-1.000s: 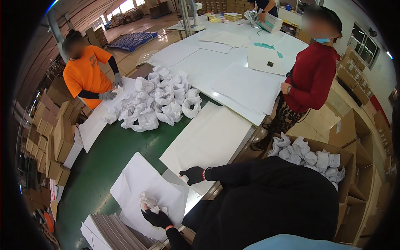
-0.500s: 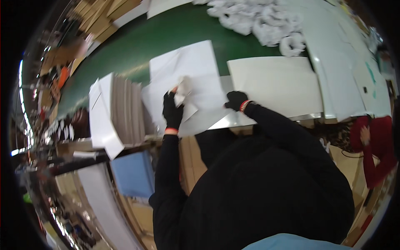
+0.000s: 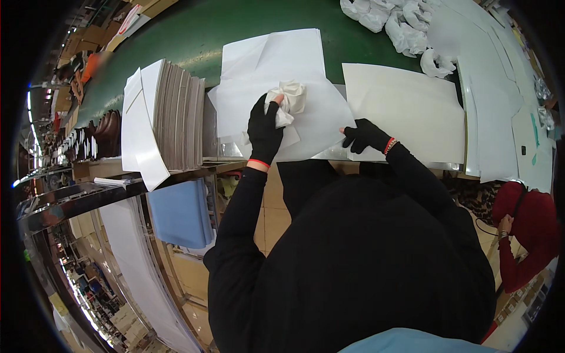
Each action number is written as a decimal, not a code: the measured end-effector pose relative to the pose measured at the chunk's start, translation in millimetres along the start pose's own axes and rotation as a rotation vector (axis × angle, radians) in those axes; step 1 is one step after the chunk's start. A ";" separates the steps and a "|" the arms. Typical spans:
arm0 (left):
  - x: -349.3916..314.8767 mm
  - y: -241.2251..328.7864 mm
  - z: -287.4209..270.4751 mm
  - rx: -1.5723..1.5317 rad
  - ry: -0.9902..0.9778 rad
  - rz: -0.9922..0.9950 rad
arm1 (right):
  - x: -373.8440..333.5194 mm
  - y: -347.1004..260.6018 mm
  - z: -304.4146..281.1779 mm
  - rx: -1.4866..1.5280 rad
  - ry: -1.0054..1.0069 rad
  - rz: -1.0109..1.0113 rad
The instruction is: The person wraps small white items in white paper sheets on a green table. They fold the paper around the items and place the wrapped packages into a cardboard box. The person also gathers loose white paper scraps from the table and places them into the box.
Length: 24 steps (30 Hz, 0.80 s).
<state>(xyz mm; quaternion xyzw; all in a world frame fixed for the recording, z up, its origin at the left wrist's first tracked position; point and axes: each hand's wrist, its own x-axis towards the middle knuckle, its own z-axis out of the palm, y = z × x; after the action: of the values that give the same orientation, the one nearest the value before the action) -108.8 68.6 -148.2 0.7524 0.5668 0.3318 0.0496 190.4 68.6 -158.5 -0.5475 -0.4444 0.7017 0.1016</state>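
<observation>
Both of my hands wear black gloves with bare fingertips. My left hand (image 3: 268, 125) is closed on a crumpled wad of white tissue paper (image 3: 292, 97), which rests over a white sheet (image 3: 321, 112). That sheet lies spread on a larger creased white sheet (image 3: 273, 56) in the middle of the worktable. A small pale flap of paper (image 3: 291, 136) shows below the wad. My right hand (image 3: 366, 137) is at the thin sheet's right edge, fingers apart and one bare fingertip stretched toward the edge. To its right lies a stack of cream sheets (image 3: 406, 109).
A tall stack of grey-edged boards (image 3: 179, 117) stands on the left, with a loose white strip (image 3: 147, 156) against it. Crumpled white paper rings (image 3: 406, 32) lie on the green tabletop (image 3: 188, 47) at the back right. A person in red (image 3: 527, 235) is at far right.
The wad in my left hand has opened out and shifted right over the sheet. My right hand's fingers have spread from a closed shape. The whole view has shifted slightly.
</observation>
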 end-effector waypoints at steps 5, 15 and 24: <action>-25.7 15.5 21.5 0.401 -0.169 -0.025 | 17.2 18.0 7.8 0.070 -0.031 -0.029; -18.3 16.2 23.6 0.007 -0.247 0.049 | 13.7 12.8 32.2 0.281 -0.234 -0.111; -49.4 37.4 3.4 -0.269 -0.480 -0.122 | -23.2 -0.2 37.5 0.794 -0.438 -0.145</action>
<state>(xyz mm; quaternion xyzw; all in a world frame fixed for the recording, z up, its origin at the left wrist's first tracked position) -83.0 12.6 -155.9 0.7607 0.5337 0.2129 0.3018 167.0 34.9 -142.4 -0.2723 -0.1892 0.9080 0.2560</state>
